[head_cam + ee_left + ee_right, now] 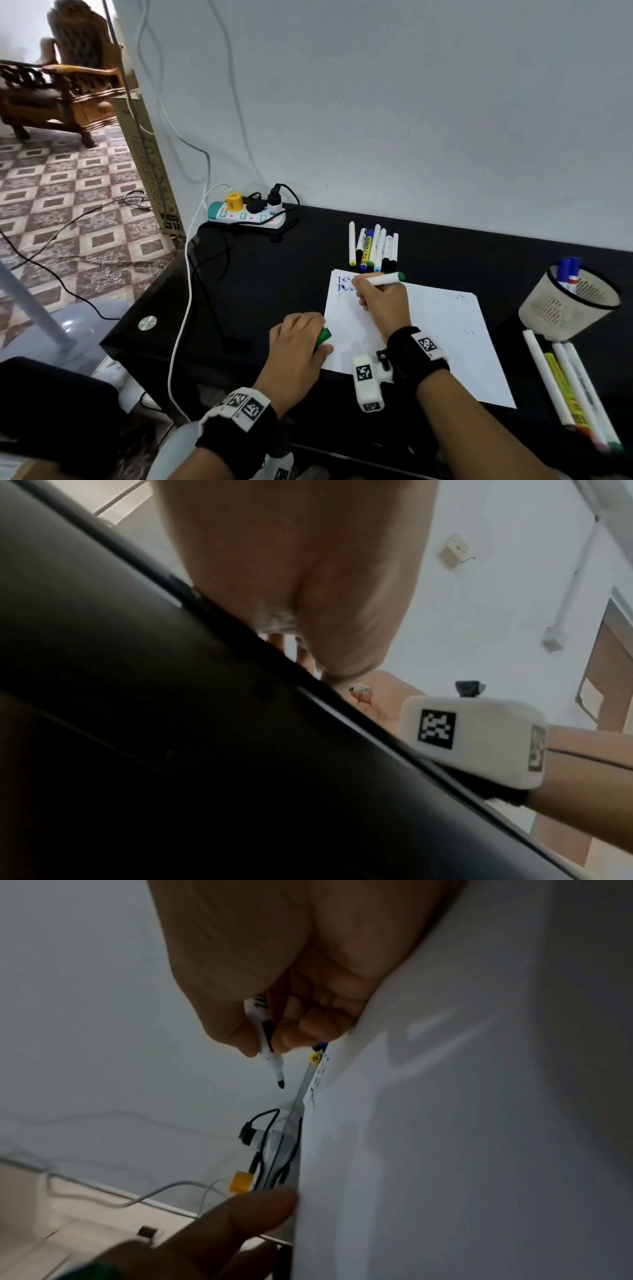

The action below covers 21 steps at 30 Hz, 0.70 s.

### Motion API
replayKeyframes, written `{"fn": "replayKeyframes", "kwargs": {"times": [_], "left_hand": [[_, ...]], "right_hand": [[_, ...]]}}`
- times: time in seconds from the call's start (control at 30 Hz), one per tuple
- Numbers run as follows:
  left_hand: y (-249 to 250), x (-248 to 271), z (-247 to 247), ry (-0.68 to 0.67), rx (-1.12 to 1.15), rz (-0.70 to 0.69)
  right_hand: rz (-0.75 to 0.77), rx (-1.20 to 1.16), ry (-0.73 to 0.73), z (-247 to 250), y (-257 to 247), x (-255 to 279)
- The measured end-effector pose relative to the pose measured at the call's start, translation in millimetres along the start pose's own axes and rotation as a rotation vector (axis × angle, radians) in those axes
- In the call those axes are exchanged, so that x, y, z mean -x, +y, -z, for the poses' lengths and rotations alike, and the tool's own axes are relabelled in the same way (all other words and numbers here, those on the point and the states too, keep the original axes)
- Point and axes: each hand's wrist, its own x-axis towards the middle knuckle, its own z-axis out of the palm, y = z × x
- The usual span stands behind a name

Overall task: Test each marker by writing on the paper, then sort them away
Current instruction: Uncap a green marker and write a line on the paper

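Observation:
My right hand (378, 298) grips a white marker with a green end (385, 280) over the top left of the white paper (445, 335), where blue writing shows. In the right wrist view the marker's bare tip (280, 1081) hangs just off the paper (462, 1123). My left hand (301, 337) rests at the paper's left edge and holds the green cap (323, 337). A row of several markers (373, 246) lies beyond the paper. The left wrist view shows only my palm (308, 574) against the dark desk edge.
A mesh cup (570, 301) with two blue markers stands at the right, with several markers (572, 387) lying in front of it. A power strip (246, 212) with plugs and cables sits at the black desk's (257, 291) far left corner. The wall runs behind.

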Motion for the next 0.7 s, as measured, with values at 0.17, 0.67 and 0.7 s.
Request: {"fn": "replayKeyframes", "kwargs": {"times": [0.17, 0.67, 0.7], "left_hand": [[-3.8, 4.6, -5.8, 0.008, -0.123, -0.075], [-7.6, 4.8, -13.0, 0.037, -0.19, -0.1], [-7.5, 4.8, -12.8, 0.038, -0.188, -0.1]], "right_hand": [[0.098, 0.235, -0.007, 1.6, 3.4, -1.2], [0.12, 0.338, -0.056, 0.4, 6.7, -4.2], [0.115, 0.343, -0.058, 0.4, 7.4, -4.2]]}}
